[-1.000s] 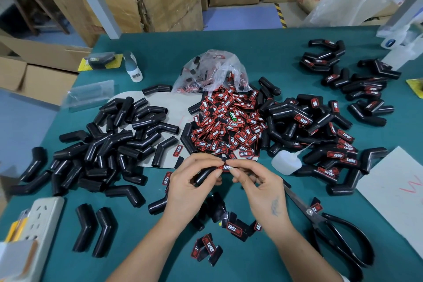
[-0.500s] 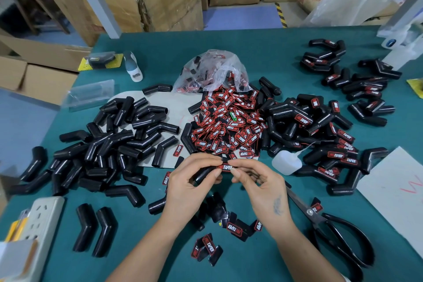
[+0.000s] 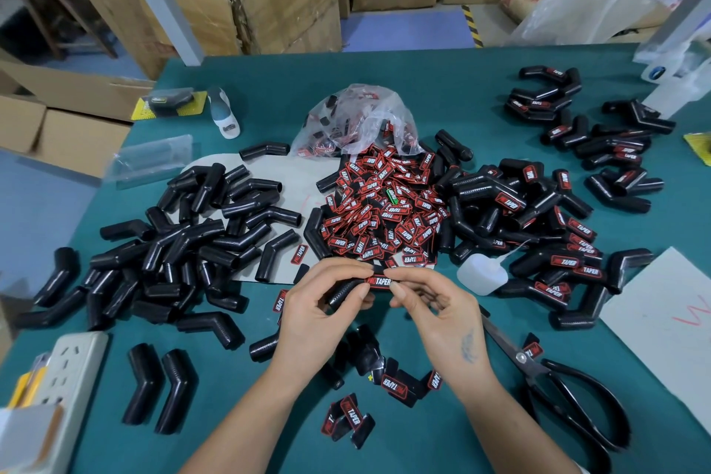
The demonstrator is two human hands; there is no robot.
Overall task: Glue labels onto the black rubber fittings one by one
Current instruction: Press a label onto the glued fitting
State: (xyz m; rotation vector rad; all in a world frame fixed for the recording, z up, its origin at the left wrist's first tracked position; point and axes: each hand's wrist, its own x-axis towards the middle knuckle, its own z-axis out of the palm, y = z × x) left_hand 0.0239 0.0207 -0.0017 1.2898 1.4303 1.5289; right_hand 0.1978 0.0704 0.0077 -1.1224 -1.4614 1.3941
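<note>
My left hand (image 3: 319, 316) grips a black rubber fitting (image 3: 342, 291) above the table's near middle. A red and black label (image 3: 379, 281) lies on the fitting's upper end. My right hand (image 3: 438, 310) pinches that same end, thumb and forefinger on the label. Behind the hands lies a heap of loose labels (image 3: 384, 212). Bare fittings (image 3: 200, 239) are piled at the left, labelled fittings (image 3: 538, 227) at the right. A small white glue bottle (image 3: 481, 273) lies just right of my hands.
Black scissors (image 3: 569, 385) lie at the near right. A few loose labels (image 3: 392, 385) sit between my forearms. A clear bag (image 3: 358, 119) of labels stands behind the heap. A white power strip (image 3: 73, 369) is near left, white paper (image 3: 669, 319) at right, cardboard boxes behind.
Both hands stay on the fitting and label; the fingers have shifted only slightly along the label.
</note>
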